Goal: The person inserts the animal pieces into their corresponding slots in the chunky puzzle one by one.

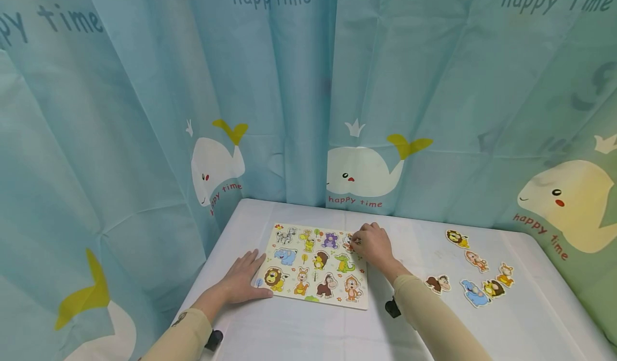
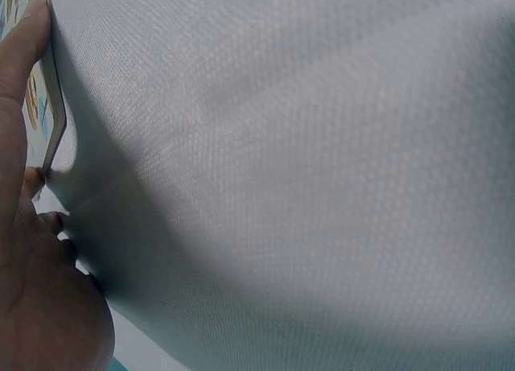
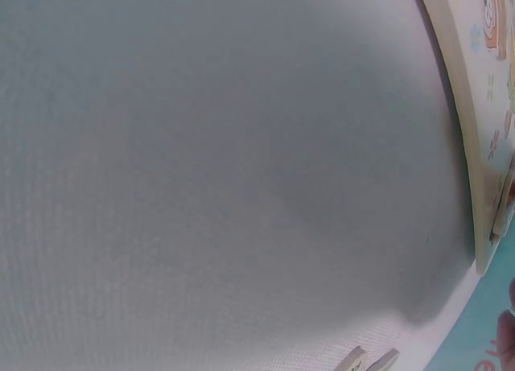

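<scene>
Right fingers [image 1: 360, 235], 1 animal piece [image 1: 347, 242] at tips, puzzle board [image 1: 338, 302] beneath

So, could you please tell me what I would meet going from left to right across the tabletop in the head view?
Left hand → puzzle board → right hand → brown animal piece → lion piece → hedgehog piece → kangaroo piece.

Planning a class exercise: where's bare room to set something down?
Free: table between the forearms, nearer than the puzzle board; and right of the loose kangaroo piece. Crowded: the board by the right hand and around the loose elephant.
</scene>
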`<act>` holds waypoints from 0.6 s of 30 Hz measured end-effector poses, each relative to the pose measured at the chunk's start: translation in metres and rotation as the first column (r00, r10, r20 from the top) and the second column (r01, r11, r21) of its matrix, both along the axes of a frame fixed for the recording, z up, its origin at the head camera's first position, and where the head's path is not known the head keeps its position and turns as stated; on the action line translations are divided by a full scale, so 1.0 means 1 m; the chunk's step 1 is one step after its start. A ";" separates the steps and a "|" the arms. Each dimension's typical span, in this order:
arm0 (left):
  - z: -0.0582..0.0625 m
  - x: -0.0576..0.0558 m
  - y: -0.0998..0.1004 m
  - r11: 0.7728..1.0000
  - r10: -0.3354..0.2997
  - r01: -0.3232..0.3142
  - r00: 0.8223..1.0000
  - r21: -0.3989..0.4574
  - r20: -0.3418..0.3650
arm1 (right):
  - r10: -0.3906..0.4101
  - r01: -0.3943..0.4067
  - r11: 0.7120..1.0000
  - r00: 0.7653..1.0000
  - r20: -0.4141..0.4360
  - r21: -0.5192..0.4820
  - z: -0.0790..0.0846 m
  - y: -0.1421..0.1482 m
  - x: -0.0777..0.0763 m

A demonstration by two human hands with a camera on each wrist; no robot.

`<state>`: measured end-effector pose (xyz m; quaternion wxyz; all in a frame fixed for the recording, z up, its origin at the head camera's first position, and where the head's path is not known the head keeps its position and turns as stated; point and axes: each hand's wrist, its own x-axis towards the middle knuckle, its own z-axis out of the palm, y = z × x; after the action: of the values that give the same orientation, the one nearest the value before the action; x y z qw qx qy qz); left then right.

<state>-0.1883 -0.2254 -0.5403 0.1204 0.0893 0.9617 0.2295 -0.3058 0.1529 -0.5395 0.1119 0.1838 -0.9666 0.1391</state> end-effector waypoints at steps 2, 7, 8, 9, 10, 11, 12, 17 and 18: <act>0.000 0.000 0.000 1.000 -0.006 0.006 1.000 -0.006 -0.001 | 0.001 -0.001 1.000 1.000 0.005 0.003 0.001 -0.001 0.000; 0.000 -0.001 -0.001 1.000 -0.007 0.007 1.000 -0.004 0.001 | 0.008 -0.008 1.000 1.000 -0.004 0.002 0.003 -0.001 0.002; 0.000 0.000 0.000 1.000 -0.004 0.004 1.000 -0.005 0.005 | 0.010 -0.010 1.000 1.000 -0.009 0.001 0.003 -0.001 0.002; 0.000 0.000 0.000 1.000 0.000 0.000 1.000 0.001 0.005 | 0.012 -0.012 1.000 1.000 -0.013 0.000 0.003 -0.001 0.002; 0.000 0.000 0.000 1.000 0.001 -0.001 1.000 0.001 0.006 | 0.013 -0.013 1.000 1.000 -0.016 -0.002 0.003 -0.001 0.002; 0.000 0.000 0.000 1.000 0.003 -0.003 1.000 0.003 0.005 | 0.014 -0.014 1.000 1.000 -0.018 -0.001 0.003 -0.001 0.003; 0.000 0.000 0.000 1.000 0.005 -0.005 1.000 0.003 0.006 | 0.013 -0.013 1.000 1.000 -0.019 0.000 0.003 -0.001 0.002; 0.001 0.001 0.000 1.000 0.007 -0.007 1.000 -0.001 0.006 | 0.004 -0.004 1.000 1.000 -0.005 0.000 0.003 -0.001 0.002; 0.001 0.001 0.000 1.000 0.006 -0.006 1.000 -0.001 0.006 | 0.003 -0.003 1.000 1.000 -0.002 -0.001 0.003 -0.001 0.001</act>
<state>-0.1875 -0.2251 -0.5391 0.1225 0.0855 0.9618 0.2295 -0.3043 0.1522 -0.5360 0.1128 0.1851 -0.9662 0.1396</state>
